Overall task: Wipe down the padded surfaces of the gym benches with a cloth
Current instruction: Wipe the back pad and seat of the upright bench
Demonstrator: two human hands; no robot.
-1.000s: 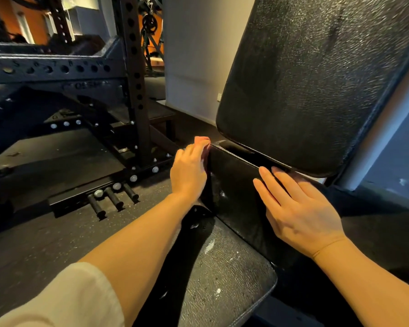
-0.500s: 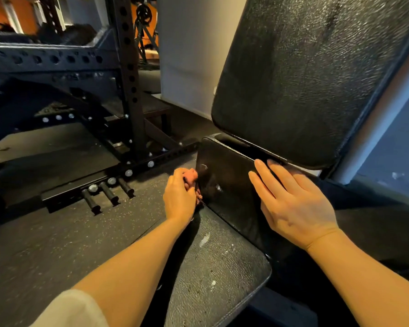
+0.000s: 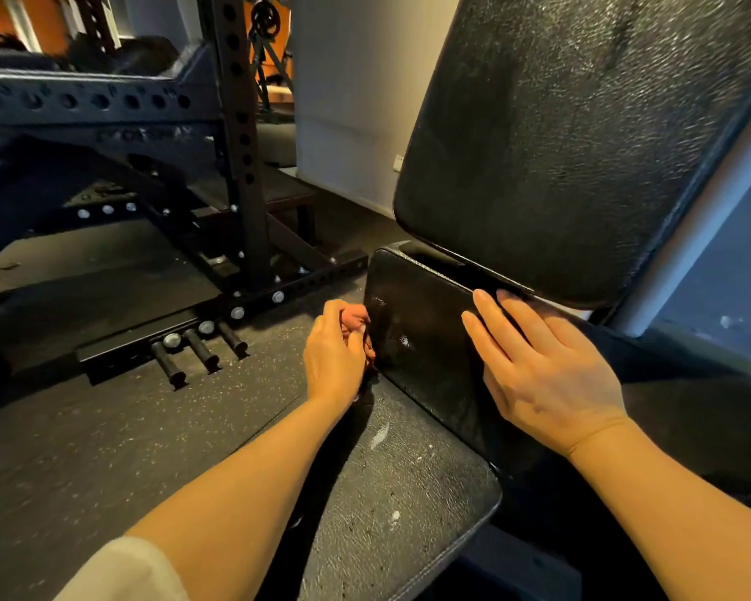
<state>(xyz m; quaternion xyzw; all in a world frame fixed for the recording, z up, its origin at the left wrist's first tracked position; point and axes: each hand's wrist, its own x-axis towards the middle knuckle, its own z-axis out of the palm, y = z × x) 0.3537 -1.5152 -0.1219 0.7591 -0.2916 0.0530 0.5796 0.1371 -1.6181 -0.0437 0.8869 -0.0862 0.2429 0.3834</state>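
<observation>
Two bare hands work at the tilted black seat pad [image 3: 412, 340] of a gym bench. Left hand [image 3: 334, 353] sits at the pad's left edge with its fingers curled in toward that edge; what they grip is hard to make out, since no cloth shows plainly and only reddish fingertips appear against the dark vinyl. Right hand [image 3: 543, 366] lies flat on the pad's upper right part, fingers straight and together, their tips reaching the gap under the upright back pad [image 3: 582, 136], holding nothing. Below both hands a second, grey-speckled pad [image 3: 399, 492] with white flecks runs toward the viewer, touching the seat pad's lower edge. Left of the bench, a black perforated rack upright [image 3: 239, 136] rises from the rubber floor [image 3: 105, 448], and three short pegs [image 3: 200, 353] stick out from its base rail.
</observation>
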